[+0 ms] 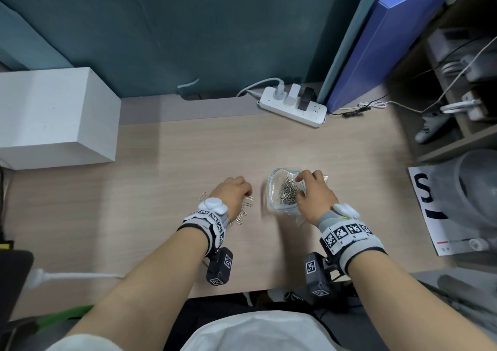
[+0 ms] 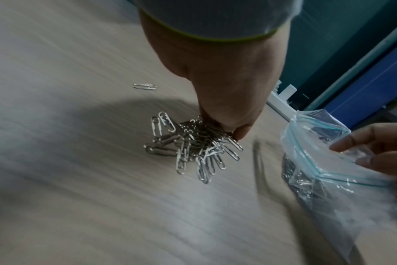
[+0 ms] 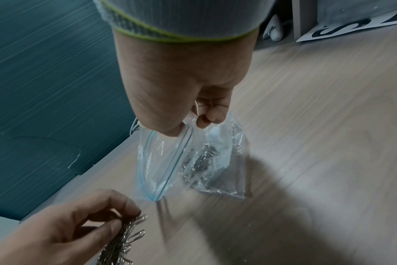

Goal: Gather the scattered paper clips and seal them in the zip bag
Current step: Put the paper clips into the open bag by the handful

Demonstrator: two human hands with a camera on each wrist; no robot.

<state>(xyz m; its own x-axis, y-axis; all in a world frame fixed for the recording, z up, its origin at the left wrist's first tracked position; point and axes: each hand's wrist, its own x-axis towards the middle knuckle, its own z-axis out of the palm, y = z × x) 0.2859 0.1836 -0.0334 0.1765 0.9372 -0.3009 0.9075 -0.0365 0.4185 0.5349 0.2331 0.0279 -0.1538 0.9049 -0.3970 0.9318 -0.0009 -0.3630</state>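
Note:
A clear zip bag (image 1: 283, 192) (image 2: 342, 175) (image 3: 184, 161) with a blue zip strip stands on the wooden desk, its mouth open and many silver clips inside. My right hand (image 1: 313, 196) (image 3: 184, 114) pinches the bag's rim between thumb and fingers. To the bag's left, my left hand (image 1: 234, 193) (image 2: 229, 114) (image 3: 86, 218) curls its fingertips round a bunch of silver paper clips (image 1: 243, 213) (image 2: 193, 145) (image 3: 122, 238) lying in a heap on the desk. One stray clip (image 1: 202, 196) (image 2: 144, 86) lies alone further left.
A white box (image 1: 53, 116) sits at the back left of the desk (image 1: 188, 157). A white power strip (image 1: 293, 105) with plugs lies at the back, next to a blue panel (image 1: 382, 43). A printed sheet (image 1: 441, 210) lies at the right edge.

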